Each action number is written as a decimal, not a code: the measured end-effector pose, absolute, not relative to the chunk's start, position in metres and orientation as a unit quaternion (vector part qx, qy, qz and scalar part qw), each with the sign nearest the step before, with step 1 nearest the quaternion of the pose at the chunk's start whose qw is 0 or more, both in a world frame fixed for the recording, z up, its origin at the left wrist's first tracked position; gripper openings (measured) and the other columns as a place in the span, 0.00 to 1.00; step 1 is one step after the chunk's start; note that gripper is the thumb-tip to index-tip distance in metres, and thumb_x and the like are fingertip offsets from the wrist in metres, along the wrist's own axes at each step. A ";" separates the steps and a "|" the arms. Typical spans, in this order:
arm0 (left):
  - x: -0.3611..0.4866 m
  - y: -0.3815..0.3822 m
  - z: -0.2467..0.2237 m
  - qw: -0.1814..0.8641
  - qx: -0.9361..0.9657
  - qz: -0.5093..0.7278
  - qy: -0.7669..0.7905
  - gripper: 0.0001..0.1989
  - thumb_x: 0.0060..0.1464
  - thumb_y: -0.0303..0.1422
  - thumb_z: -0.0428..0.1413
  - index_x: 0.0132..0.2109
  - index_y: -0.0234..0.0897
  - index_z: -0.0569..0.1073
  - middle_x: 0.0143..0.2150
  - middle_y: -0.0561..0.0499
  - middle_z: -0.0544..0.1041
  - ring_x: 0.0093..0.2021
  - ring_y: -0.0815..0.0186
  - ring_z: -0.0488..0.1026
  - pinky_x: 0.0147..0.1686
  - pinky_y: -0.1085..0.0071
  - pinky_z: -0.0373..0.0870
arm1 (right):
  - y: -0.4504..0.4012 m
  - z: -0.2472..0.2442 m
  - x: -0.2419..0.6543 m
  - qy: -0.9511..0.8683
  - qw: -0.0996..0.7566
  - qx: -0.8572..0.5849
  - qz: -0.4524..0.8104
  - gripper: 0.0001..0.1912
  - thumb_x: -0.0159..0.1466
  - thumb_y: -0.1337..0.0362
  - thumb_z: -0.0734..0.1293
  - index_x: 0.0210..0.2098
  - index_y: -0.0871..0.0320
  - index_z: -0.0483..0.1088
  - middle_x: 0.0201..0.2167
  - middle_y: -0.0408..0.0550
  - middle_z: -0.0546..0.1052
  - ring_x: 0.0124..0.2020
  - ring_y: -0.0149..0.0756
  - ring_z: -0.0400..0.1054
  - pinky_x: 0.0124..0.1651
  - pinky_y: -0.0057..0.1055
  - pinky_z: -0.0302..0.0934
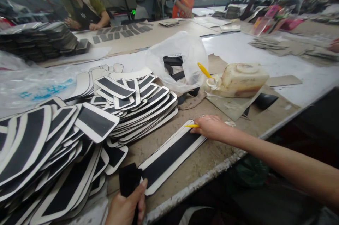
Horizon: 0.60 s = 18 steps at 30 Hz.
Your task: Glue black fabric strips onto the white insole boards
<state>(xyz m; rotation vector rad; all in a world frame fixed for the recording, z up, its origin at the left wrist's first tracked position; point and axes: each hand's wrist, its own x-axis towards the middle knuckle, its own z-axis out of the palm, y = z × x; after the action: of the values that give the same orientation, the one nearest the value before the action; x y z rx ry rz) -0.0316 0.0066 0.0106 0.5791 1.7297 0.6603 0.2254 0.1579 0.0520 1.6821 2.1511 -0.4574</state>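
In front of me lies a long pale panel (pixel 151 187) with rounded corners and a black strip (pixel 169 156) along its middle. Its far end is under my right hand (pixel 213 127), whose closed fingers hold a thin yellow stick (pixel 191 126) with a pointed tip. At the near end, my left hand (pixel 126 204) pinches some black strip pieces (pixel 129 179) between thumb and fingers. The left thumb tip is close to the panel's near corner. Fanned stacks of similar black-and-white panels (pixel 102 122) are heaped to the left.
Beyond the panel stand a stained plastic container (pixel 242 78) with a yellow-handled tool (pixel 205 70) in its mouth, and a plastic bag (pixel 182 47) of black pieces. The table edge (pixel 201 182) runs diagonally on my right. Two people (pixel 87 10) work across the table.
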 end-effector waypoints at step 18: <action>-0.035 0.006 -0.001 0.567 0.248 0.287 0.732 0.28 0.36 0.56 0.58 0.10 0.39 0.60 0.06 0.55 0.57 0.09 0.71 0.53 0.14 0.72 0.48 | 0.160 0.051 0.232 0.781 0.164 0.588 -0.134 0.23 0.59 0.47 0.63 0.36 0.61 0.76 0.36 0.61 0.79 0.40 0.51 0.73 0.37 0.35 0.63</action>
<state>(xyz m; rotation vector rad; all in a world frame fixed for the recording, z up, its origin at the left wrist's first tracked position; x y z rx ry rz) -0.0351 0.0063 -0.0008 0.5818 1.7192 0.6740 0.2325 0.1600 0.0506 1.6747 2.2256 -0.3806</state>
